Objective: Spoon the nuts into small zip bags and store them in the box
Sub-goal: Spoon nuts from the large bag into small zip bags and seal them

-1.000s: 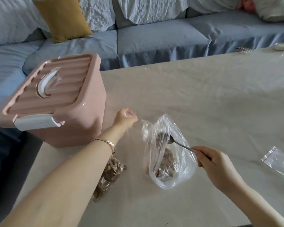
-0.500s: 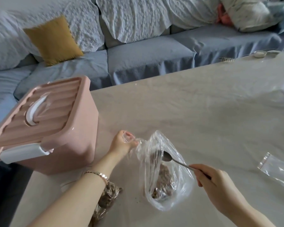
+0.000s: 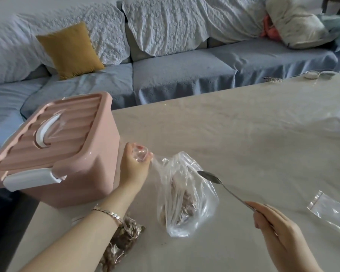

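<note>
**Bag of nuts**: clear film, standing on the table near its front middle. Its long axis runs from a gathered neck at 10 o'clock to a fat bottom at 5 o'clock, with the nuts heaped low inside.

**Left hand**: fingers curled round the bag's neck, drawing it taut. It sits just beside the box.

**Spoon**: the bowl is at the bag's upper right side and seems empty. Its long axis runs 10 to 4 o'clock, bowl pointing to 10.

**Right hand**: closed round the end of the spoon's handle. The bag of nuts lies near, at 10 o'clock from it.

**Zip bag**: empty and flat, at 2 o'clock from the right hand, which is much the nearer hand. Its long axis runs 10 to 4 o'clock, zip strip at the 10 end.

**Filled bag**: nuts inside, lying partly under the left forearm.

**Box**: pink, at 9 o'clock, lid on and latch down.

**Note:** the next scoop likely needs the neck slackened, since the spoon points toward film that is pulled tight.
</note>
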A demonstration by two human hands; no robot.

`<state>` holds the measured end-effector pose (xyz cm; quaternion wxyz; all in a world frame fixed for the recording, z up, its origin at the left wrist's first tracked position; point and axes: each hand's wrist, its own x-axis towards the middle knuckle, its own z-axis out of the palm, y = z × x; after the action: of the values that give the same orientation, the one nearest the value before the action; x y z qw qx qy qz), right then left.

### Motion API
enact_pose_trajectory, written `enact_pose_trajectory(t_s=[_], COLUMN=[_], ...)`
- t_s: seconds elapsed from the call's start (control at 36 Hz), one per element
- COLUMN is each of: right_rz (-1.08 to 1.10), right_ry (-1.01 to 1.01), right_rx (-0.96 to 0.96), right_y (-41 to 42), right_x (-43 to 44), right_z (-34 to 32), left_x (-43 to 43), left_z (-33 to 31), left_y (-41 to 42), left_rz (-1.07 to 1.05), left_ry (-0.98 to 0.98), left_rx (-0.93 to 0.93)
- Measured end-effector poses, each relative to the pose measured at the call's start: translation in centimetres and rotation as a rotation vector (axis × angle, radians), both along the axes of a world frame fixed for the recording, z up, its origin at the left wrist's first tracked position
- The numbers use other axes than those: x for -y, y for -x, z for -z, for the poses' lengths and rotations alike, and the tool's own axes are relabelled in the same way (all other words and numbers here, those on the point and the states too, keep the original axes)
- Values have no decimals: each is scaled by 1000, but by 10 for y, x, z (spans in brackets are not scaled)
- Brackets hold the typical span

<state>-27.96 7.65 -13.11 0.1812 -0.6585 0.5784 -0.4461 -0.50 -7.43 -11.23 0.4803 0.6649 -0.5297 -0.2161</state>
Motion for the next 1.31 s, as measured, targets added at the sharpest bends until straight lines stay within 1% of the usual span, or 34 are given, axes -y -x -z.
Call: enact_pose_trajectory(t_s=[0.11,0.19,0.25,0.39,0.47,0.58,0.61,0.67,0.75,0.81,0.83,0.86,0.89,0.97,1.08,1.14,1.17,1.22,1.31], right_rz=[-36,-67,-79,-111,-114,-129,-138,-154,-159,-168,-176,-184,-192,-193,-174,-176,-182,-187,-196], right_ry=[-21,-15,-10,17,2,-29,-35,-49,-58,-43,-36,-33,-32,-33,-78,-147,-195,-239,-316], right_rx=[-27,-44,-28,-18,-57,-118,-134,-161,-212,-283,-332,-389,-447,-577,-683,-723,-708,-745,-732], right_y=[-2,-5,-8,-10,-11,-12,-13,-15,-20,-25,-27,-30,-31,-30,-22,-18,-15,-10,-9], right_x=[1,2,2,3,3,6,8,13,25,35,39,43,47,54,52,49,45,37,26], right_z=[13,20,20,18,17,14,12,9,6,2,-2,-7,-10,-15,-28,-37,-41,-49,-61], left_x=[-16,-23,-25,-28,-29,-48,-57,-76,-101,-109,-111,-113,-113,-110,-94,-82,-75,-63,-48], left_z=[-20,-27,-28,-24,-23,-22,-22,-16,12,36,46,49,50,45,38,37,38,39,33], left_y=[14,22,23,16,11,11,13,19,24,28,31,34,37,42,41,36,32,24,15], left_rz=[136,187,196,158,49,-31,-28,12,115,194,196,179,161,66,-52,-125,-155,-179,-155], left_ry=[101,185,198,189,131,181,163,57,-182,-325,-403,-464,-484,-452,-438,-436,-439,-443,-395], left_rx=[72,92,100,152,153,174,183,229,335,467,506,494,440,148,-81,-121,-132,-138,-77])
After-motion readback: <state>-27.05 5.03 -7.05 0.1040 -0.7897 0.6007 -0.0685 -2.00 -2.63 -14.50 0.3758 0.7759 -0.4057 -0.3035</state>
